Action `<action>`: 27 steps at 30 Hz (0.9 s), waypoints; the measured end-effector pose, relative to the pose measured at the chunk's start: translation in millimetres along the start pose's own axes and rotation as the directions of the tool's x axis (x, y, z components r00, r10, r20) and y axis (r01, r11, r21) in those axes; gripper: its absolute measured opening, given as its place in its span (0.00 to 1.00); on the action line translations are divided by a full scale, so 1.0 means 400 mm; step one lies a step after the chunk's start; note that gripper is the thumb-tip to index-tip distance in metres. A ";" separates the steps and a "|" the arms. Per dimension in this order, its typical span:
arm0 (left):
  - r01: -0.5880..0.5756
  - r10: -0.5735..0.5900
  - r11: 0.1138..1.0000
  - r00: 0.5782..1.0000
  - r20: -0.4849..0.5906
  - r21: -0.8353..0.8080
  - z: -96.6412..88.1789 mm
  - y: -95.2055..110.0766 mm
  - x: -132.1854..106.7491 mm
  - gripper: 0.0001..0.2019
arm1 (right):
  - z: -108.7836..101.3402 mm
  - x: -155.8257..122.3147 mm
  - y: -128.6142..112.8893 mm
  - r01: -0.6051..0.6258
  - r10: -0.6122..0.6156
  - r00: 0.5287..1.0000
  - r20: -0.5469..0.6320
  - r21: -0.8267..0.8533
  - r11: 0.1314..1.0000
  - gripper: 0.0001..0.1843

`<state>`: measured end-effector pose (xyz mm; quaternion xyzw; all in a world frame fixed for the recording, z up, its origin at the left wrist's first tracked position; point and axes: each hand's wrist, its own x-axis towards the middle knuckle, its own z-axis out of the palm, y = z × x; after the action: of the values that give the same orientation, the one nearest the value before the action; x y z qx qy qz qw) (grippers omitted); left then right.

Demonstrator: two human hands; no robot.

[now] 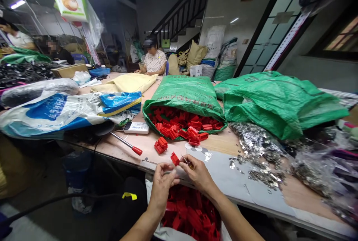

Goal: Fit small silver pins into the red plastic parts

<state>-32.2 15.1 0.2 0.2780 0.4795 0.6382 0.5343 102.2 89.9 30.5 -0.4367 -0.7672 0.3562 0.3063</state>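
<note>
My right hand [198,172] is closed around a thin pointed metal tool [190,165] with a yellowish handle. A small red plastic part [175,158] is at its fingertips, above the table's front edge. Close by on the left, my left hand [162,183] has loosely curved fingers apart from the thumb, with nothing visible in them. Below both hands sits an open white sack [190,211] of red plastic parts. More red parts [170,129] spill from the mouth of a green woven sack [184,91]; a small cluster [160,145] lies in front of it.
A red-tipped metal lever [136,150] juts out left of my hands, beside a white device [136,127]. Small metal pieces [265,175] are heaped on the right, before another green sack [279,99]. Blue-white sacks [69,110] lie left. A person [153,60] sits across the table.
</note>
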 end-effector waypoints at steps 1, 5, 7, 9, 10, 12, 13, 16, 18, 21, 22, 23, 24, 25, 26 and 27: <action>-0.096 0.095 0.989 0.995 0.015 0.114 0.000 -0.006 -0.001 0.20 | -0.008 -0.021 -0.008 -0.025 0.023 1.000 0.022 0.102 0.995 0.11; -0.503 0.451 0.689 0.861 0.233 0.522 -0.001 -0.026 -0.007 0.20 | -0.023 -0.097 -0.040 -0.136 0.093 0.989 0.117 0.449 0.883 0.15; -0.586 0.495 0.574 0.805 0.329 0.571 0.000 -0.029 -0.010 0.17 | -0.026 -0.124 -0.049 -0.157 0.109 0.986 0.126 0.495 0.855 0.17; -0.605 0.476 0.554 0.793 0.380 0.572 0.002 -0.024 -0.012 0.15 | -0.036 -0.142 -0.044 -0.161 0.117 0.986 0.120 0.482 0.861 0.17; -0.599 0.451 0.568 0.800 0.396 0.564 0.004 -0.021 -0.014 0.14 | -0.045 -0.149 -0.036 -0.159 0.121 0.986 0.110 0.456 0.876 0.17; -0.542 0.364 0.647 0.838 0.407 0.537 0.008 -0.012 -0.018 0.13 | -0.074 -0.160 -0.005 -0.144 0.135 0.990 0.050 0.336 0.931 0.15; -0.483 0.304 0.708 0.867 0.395 0.515 0.010 -0.007 -0.020 0.12 | -0.094 -0.164 0.016 -0.140 0.145 0.989 -0.007 0.230 0.963 0.14; -0.207 0.077 0.890 0.946 0.314 0.406 0.018 0.002 -0.026 0.16 | -0.168 -0.178 0.094 -0.228 0.179 0.957 -0.229 -0.210 0.951 0.09; -0.040 -0.043 0.954 0.962 0.269 0.298 0.024 0.005 -0.029 0.19 | -0.219 -0.187 0.144 -0.359 0.223 0.909 -0.351 -0.391 0.848 0.07; 0.099 -0.140 0.980 0.958 0.249 0.172 0.033 0.008 -0.032 0.20 | -0.279 -0.200 0.193 -0.468 0.252 0.854 -0.455 -0.461 0.754 0.07; 0.126 -0.161 0.981 0.955 0.250 0.150 0.036 0.008 -0.033 0.20 | -0.291 -0.202 0.200 -0.488 0.254 0.843 -0.473 -0.477 0.731 0.07; 0.146 -0.175 0.980 0.952 0.251 0.133 0.039 0.008 -0.034 0.20 | -0.299 -0.204 0.205 -0.500 0.255 0.838 -0.481 -0.493 0.712 0.07; 0.159 -0.185 0.980 0.950 0.252 0.120 0.041 0.009 -0.036 0.20 | -0.304 -0.204 0.207 -0.502 0.254 0.839 -0.480 -0.508 0.700 0.06; 0.169 -0.192 0.980 0.948 0.253 0.108 0.043 0.009 -0.039 0.20 | -0.306 -0.202 0.207 -0.499 0.251 0.844 -0.474 -0.521 0.692 0.05; 0.178 -0.197 0.979 0.948 0.251 0.099 0.044 0.010 -0.041 0.21 | -0.306 -0.199 0.207 -0.491 0.246 0.851 -0.464 -0.534 0.689 0.05; 0.186 -0.204 0.978 0.948 0.246 0.094 0.046 0.011 -0.044 0.22 | -0.305 -0.195 0.206 -0.481 0.241 0.858 -0.454 -0.544 0.688 0.05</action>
<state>-13.4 4.5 14.1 0.3272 0.4540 0.5243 0.6419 268.5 84.7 19.2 -0.7143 -0.6718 0.0440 0.1911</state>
